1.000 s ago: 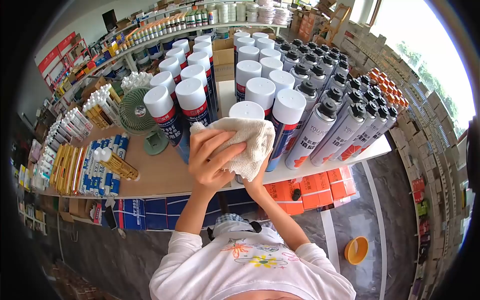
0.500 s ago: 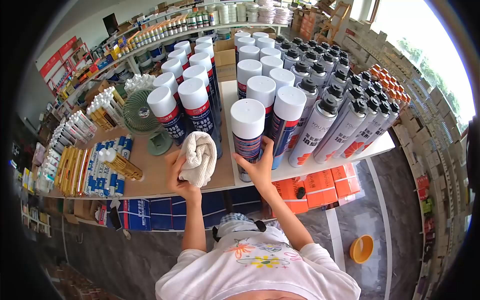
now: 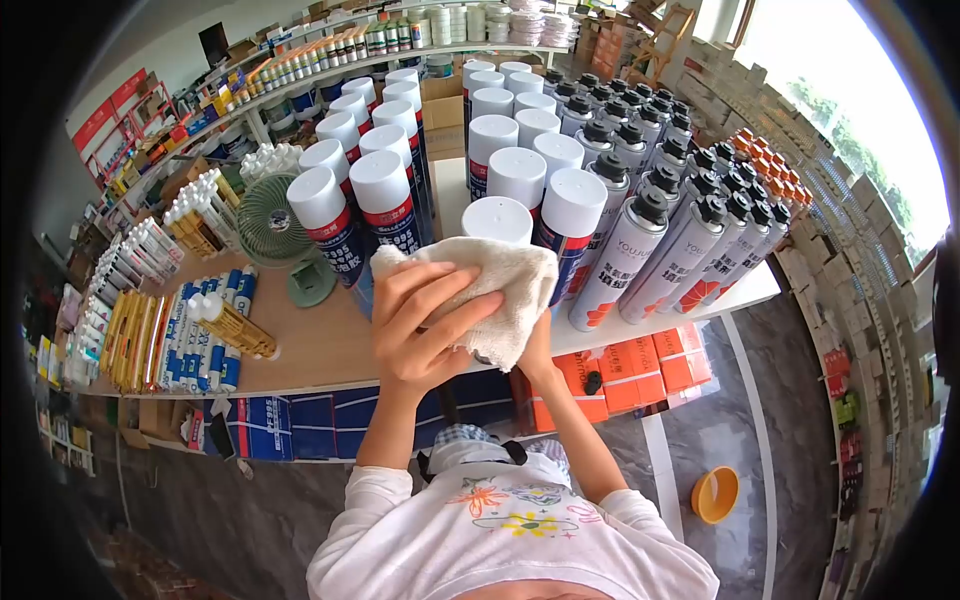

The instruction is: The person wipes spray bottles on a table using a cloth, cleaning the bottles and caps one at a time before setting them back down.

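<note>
A: On the white shelf point(image 3: 600, 335) at the front edge, what are the hands doing?

B: Left hand point(image 3: 425, 325) presses a cream cloth point(image 3: 490, 285) against a white-capped spray can point(image 3: 497, 218), fingers spread over the fabric and clamped on it. Right hand point(image 3: 538, 350) sits mostly hidden behind the cloth, low on the can; it seems to wrap the can's base, but I cannot tell how tightly

A: Where does the can stand?

B: Upright, at the front of a dense block of cans. Grey cans with black nozzles point(image 3: 640, 250) stand just beside it on the right, blue cans with white caps point(image 3: 385, 205) on the left

A: What could go wrong?

B: My judgement: a hard sideways rub could tip the can into its close neighbours and knock several over, or off the shelf edge. A loose corner of cloth could also catch on a black nozzle
</note>
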### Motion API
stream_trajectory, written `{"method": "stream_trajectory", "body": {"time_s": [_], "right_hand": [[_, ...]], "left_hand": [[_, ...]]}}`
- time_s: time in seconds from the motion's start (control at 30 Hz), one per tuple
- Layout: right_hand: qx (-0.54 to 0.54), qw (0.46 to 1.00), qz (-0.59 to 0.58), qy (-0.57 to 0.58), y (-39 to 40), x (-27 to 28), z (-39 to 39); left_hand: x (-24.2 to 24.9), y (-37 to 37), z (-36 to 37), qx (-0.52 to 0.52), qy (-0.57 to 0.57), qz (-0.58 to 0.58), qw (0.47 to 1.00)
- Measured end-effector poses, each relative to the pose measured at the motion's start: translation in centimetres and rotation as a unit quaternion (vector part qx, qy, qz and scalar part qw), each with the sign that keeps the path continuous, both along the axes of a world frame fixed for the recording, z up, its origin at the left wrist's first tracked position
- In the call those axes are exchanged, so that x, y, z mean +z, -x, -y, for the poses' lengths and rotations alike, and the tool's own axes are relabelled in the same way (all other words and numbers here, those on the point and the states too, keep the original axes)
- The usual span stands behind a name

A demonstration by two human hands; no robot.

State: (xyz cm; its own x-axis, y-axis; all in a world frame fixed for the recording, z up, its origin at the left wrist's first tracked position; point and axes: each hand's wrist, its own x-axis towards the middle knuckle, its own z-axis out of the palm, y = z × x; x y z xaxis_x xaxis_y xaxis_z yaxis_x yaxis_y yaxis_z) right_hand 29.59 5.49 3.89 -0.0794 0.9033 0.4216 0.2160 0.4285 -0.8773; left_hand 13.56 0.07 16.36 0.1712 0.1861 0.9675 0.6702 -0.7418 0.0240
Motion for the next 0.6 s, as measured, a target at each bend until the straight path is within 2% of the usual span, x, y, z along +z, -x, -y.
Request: {"method": "stream_trajectory", "body": {"time_s": [0.1, 0.17, 0.23, 0.33, 0.47, 0.5, 0.6], "right_hand": [[0.075, 0.986, -0.147, 0.015, 0.8, -4.3, -1.0], [0.066, 0.989, -0.131, 0.01, 1.3, -4.8, -0.8], [0.013, 0.998, -0.06, 0.014, 1.5, -2.7, 0.2], [0.0, 0.987, -0.147, 0.063, 2.4, -3.3, -0.3], [0.086, 0.923, -0.344, 0.15, 2.6, -5.0, -1.1], [0.022, 0.967, -0.243, 0.076, 2.9, -6.0, -1.4], [-0.093, 0.986, -0.124, -0.06, 3.5, -2.3, -0.4]], "left_hand": [[2.9, -1.4, -0.1, -0.014, 0.02, -0.053, 0.998], [2.3, -1.4, -0.6, -0.009, 0.022, -0.048, 0.999], [0.8, -1.2, -1.0, -0.006, 0.019, -0.03, 0.999], [-2.3, -0.7, -0.7, -0.031, 0.057, 0.002, 0.998], [-4.4, -0.4, -0.7, -0.034, 0.073, 0.003, 0.997], [-3.9, -0.3, -0.8, -0.038, 0.051, 0.022, 0.998], [-1.3, 0.2, -1.2, -0.018, -0.013, 0.061, 0.998]]}}
